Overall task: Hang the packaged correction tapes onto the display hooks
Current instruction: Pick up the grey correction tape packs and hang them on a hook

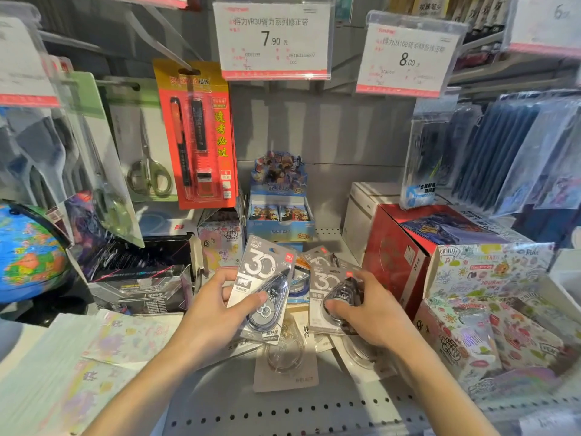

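My left hand (209, 308) grips a grey carded correction tape pack (262, 272) marked "30", lifted off the shelf and tilted, thumb on its blister. My right hand (367, 309) pinches a second grey pack (325, 287) that lies on a pile of several more packs (284, 363) on the shelf (283, 410). Above, a price tag reading 7.90 (272, 40) hangs at the front of a display hook. The hook's rod behind the tag is hidden.
A red pen card (196, 133) and a scissors pack (147, 143) hang at the left. A card box display (279, 199) stands behind the pile. A red box (396, 247) and a printed box (490, 303) crowd the right; a globe (28, 250) sits far left.
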A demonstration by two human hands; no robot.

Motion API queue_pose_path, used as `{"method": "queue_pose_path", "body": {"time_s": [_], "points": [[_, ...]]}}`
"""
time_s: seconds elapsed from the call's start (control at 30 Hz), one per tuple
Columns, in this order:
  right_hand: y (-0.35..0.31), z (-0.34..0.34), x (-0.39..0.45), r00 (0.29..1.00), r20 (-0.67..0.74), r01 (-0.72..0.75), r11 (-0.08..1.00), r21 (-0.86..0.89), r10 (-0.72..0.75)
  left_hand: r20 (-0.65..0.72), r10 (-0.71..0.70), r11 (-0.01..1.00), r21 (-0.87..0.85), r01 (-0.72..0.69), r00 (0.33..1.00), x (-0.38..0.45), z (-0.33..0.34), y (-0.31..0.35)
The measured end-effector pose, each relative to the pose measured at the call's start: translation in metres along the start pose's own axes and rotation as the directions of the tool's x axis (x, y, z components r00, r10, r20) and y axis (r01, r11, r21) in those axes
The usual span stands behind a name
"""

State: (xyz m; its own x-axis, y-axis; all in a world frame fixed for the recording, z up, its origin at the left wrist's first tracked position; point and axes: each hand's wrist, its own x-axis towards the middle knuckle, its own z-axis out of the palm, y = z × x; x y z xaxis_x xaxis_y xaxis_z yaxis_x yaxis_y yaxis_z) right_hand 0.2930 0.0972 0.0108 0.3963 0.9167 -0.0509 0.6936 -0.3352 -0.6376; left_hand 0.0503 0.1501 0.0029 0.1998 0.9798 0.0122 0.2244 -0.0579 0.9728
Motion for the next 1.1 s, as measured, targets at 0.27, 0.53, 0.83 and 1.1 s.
{"method": "queue_pose_path", "body": {"time_s": [0.27,0.53,0.83,1.1], "points": [[-0.004,0.006,0.001,0.997,0.054,-0.053,0.999,0.013,0.052,0.029,0.006,0.999,0.044,-0.007,1.0,0.002,-0.001,-0.004],[0.002,0.004,-0.015,0.99,-0.011,0.138,0.954,0.265,-0.14,0.064,-0.031,0.999,0.018,0.029,0.997,0.004,0.0,-0.006],[0.003,-0.005,-0.016,0.999,-0.012,0.046,0.91,0.412,-0.045,0.063,-0.009,1.0,0.001,0.008,0.998,-0.001,-0.001,0.002],[-0.012,-0.012,-0.02,0.985,-0.133,0.163,0.842,0.515,-0.11,0.074,0.109,0.989,-0.109,-0.1,0.991,-0.007,-0.012,0.021]]}}
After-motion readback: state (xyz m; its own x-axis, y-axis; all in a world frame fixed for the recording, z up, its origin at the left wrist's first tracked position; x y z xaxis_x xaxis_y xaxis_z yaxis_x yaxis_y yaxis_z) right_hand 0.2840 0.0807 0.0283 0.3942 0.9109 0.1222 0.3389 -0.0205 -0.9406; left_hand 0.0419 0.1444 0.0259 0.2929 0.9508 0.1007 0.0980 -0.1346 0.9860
